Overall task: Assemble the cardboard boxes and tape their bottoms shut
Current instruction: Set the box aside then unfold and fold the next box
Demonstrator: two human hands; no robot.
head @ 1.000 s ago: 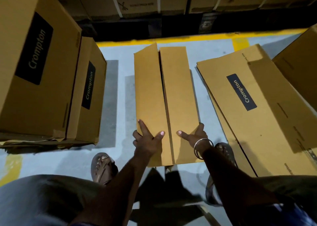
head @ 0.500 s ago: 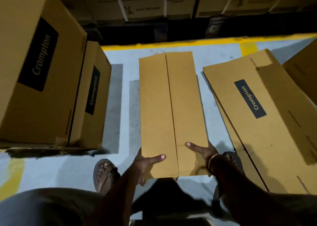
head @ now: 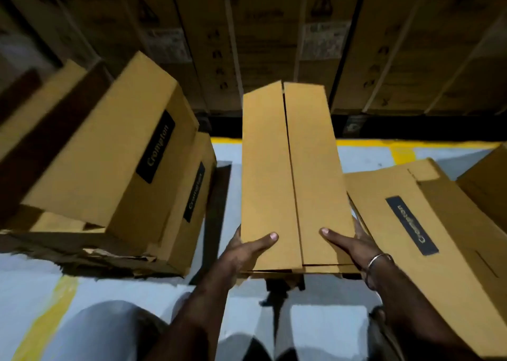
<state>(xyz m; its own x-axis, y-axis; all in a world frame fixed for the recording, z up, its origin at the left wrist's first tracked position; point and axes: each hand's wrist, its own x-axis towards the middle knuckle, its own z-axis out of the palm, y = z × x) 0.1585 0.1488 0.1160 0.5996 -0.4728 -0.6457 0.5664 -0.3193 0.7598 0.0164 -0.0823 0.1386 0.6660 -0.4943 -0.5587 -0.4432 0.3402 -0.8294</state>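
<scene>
Cardboard box (head: 293,174): plain brown, two flaps meeting along a dark centre seam, no print showing on this face; being held up between both hands at its near end. Left hand (head: 244,251) is gripping the left edge, thumb lying across the top; right hand (head: 354,244), bangle (head: 380,259) at the wrist, is gripping the right edge likewise. Assembled boxes (head: 115,155) to the left are showing black "Crompton" labels; flattened cartons (head: 428,223) to the right are showing a similar, blurred label. Grey floor (head: 365,155) is carrying yellow lines.

cardboard box (head: 290,174) | plain brown, long, narrow | two flaps closed on the upper face, dark seam between them untaped | near end between the fingers, thumbs lying on the flaps
</scene>
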